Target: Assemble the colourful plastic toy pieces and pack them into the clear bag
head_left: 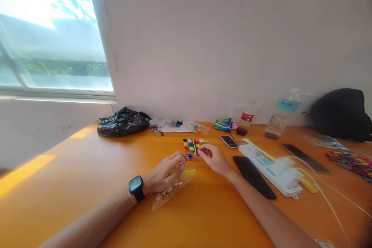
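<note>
My left hand (pixel 169 168), with a black watch on its wrist, is closed over a clear plastic bag (pixel 162 201). What its curled fingers hold is hard to make out. White and yellow small pieces show in the bag, and a bright green stick (pixel 189 171) lies by its upper end. A thin blue plastic stick (pixel 192 155) reaches from near my left fingertips to my right hand (pixel 214 157), whose thumb and fingers pinch its end. Just beyond, small round coloured pieces (pixel 192 148) in yellow, red, green, blue, white and black stand grouped, with a few sticks rising among them.
To the right lie a white power strip (pixel 257 161) with cables, a black flat case (pixel 252 176) and a phone (pixel 229 142). Bottles (pixel 277 124) and a black bag (pixel 341 114) stand behind. A black plastic bag (pixel 123 122) and glasses (pixel 155 130) lie at the back left.
</note>
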### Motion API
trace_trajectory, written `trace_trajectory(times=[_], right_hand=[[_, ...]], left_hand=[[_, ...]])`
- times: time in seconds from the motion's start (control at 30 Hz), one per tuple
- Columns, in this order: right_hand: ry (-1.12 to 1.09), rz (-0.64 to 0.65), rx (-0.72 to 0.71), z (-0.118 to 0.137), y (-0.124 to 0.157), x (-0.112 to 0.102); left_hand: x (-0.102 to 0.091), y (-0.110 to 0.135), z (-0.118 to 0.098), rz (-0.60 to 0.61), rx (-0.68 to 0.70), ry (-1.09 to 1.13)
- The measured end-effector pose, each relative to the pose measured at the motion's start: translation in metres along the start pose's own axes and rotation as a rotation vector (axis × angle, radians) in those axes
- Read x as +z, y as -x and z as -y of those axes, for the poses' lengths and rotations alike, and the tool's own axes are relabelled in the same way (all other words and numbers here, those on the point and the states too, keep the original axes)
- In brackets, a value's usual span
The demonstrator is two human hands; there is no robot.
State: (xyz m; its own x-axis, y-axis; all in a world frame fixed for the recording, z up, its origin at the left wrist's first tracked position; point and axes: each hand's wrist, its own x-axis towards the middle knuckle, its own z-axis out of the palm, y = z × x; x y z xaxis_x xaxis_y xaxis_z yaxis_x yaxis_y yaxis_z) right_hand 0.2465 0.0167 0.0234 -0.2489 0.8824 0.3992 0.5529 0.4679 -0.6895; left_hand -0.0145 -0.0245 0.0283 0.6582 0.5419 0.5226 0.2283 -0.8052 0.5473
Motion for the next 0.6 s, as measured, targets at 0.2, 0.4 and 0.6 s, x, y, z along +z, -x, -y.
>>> trace_trajectory(times=[0.2, 0.4, 0.6], right_hand=[[0.340, 0.092, -0.035, -0.0090, 0.0078, 0.0043], [0.310, 0.111, -0.025, -0.0072, 0.0086, 0.0089], [0.276, 0.135, 0.002, -0.0100, 0.0069, 0.0070]], left_hand=[[-0.0011, -0.0004, -0.0015, 0.003, -0.027, -0.023], [-0.0004, 0.0000, 0.0005, 0.002, -0.031, -0.055], [-0.0008, 0.0002, 0.0005, -0.006, -0.046, -0.042]])
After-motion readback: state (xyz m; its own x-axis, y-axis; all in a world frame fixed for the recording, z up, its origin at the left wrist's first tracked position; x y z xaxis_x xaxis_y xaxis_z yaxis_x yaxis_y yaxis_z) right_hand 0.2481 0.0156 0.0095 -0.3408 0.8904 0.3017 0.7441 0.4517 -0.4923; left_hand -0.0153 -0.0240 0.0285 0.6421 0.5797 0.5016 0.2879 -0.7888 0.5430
